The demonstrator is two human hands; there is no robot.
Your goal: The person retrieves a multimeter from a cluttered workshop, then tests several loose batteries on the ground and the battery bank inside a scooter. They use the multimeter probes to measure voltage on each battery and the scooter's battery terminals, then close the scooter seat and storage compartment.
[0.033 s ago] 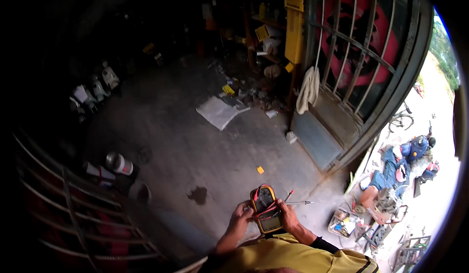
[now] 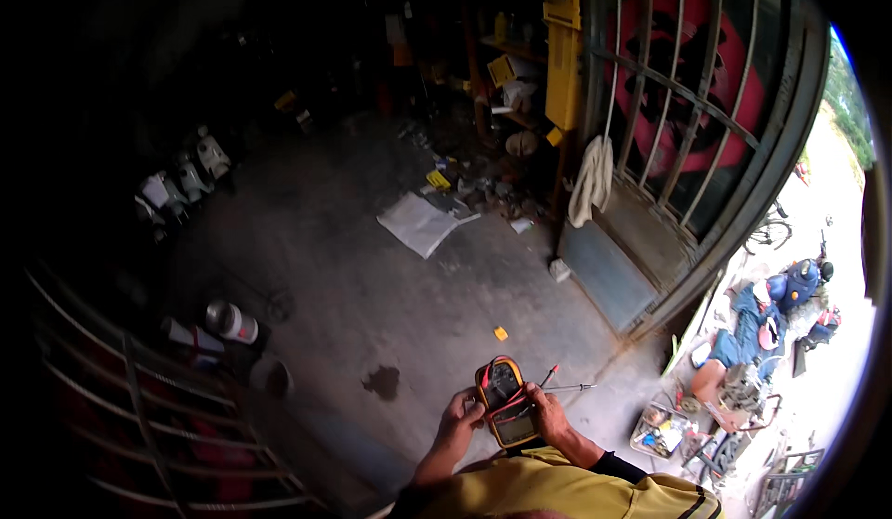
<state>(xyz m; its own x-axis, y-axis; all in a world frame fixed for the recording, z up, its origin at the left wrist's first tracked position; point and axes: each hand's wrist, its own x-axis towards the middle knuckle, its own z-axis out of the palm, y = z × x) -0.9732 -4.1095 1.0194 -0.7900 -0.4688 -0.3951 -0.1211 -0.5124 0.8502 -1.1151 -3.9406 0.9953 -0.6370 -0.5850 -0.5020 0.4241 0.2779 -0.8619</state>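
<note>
A multimeter [image 2: 506, 389] with a black face and an orange-yellow rim is held low in front of my yellow shirt. My left hand [image 2: 459, 421] grips its left edge, the thumb lying against the case. On the opposite edge my right hand [image 2: 550, 415] is closed round the case. A red test lead [image 2: 504, 407] crosses the multimeter's face. Two test probes [image 2: 569, 388] stick out to the right past my right hand, one with a red end, the other with a long thin tip. The fingers behind the case are hidden.
On the concrete floor ahead lie a small yellow block [image 2: 501, 333] and a white sheet [image 2: 420, 224]. A barred metal door [image 2: 692, 101] stands open at right, a cloth [image 2: 591, 183] hanging on it. Outside are a tray of small parts [image 2: 658, 429] and a person crouching. Cans [image 2: 230, 321] stand left.
The floor and door have shifted slightly right and down in the picture. My hands and the multimeter keep nearly the same place and grip.
</note>
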